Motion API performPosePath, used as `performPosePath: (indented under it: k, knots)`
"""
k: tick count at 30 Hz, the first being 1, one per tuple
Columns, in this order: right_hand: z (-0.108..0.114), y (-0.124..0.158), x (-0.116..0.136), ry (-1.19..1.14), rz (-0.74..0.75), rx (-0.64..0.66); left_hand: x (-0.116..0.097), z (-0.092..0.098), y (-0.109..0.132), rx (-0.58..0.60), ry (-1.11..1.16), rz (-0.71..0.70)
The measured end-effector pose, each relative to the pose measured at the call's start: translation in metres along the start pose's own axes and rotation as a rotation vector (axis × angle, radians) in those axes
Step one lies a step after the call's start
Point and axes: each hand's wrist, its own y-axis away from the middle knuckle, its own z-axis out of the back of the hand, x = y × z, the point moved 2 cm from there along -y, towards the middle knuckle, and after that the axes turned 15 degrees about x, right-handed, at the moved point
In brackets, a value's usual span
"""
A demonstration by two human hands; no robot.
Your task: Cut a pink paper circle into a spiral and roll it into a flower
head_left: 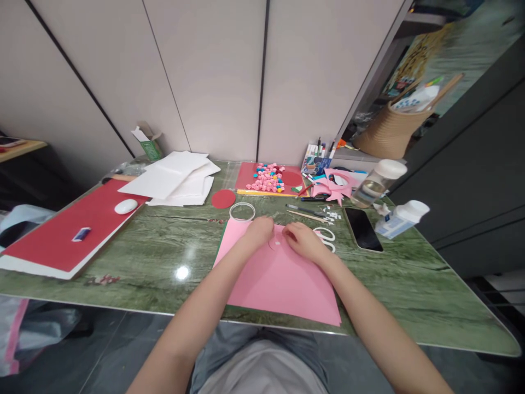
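A stack of pink paper [283, 284] lies at the table's front edge, with a green edge showing at its left. Over its far part, my left hand [259, 231] has its fingers closed at the left side of a small pink paper piece [279, 234]. Its outline is hard to tell from the sheet below. My right hand [304, 239] pinches at the piece's right side, fingertips partly hidden. A tiny white bit [278, 243] shows between the hands. White-handled scissors [326, 235] lie just beyond my right hand. Left of them, a roll of clear tape [242, 212] touches the paper's far edge.
A red board [61, 230] and white sheets [172, 175] lie left. Behind are a red disc [223, 199], pink beads [268, 178] and a marker box [316, 158]. Pink scraps [334, 186], a phone [363, 230] and two bottles [377, 183] [402, 219] stand right.
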Motion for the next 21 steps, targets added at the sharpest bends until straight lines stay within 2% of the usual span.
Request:
performPosePath:
  k: [14, 21]
  knots:
    - [0.0041, 0.0011, 0.0044, 0.028, -0.012, 0.041, 0.0027, -0.0016, 0.0025, -0.058, 0.003, -0.035]
    - [0.0012, 0.0001, 0.0028, 0.042, -0.013, 0.037, 0.0025, -0.0012, 0.0006, -0.045, 0.003, -0.032]
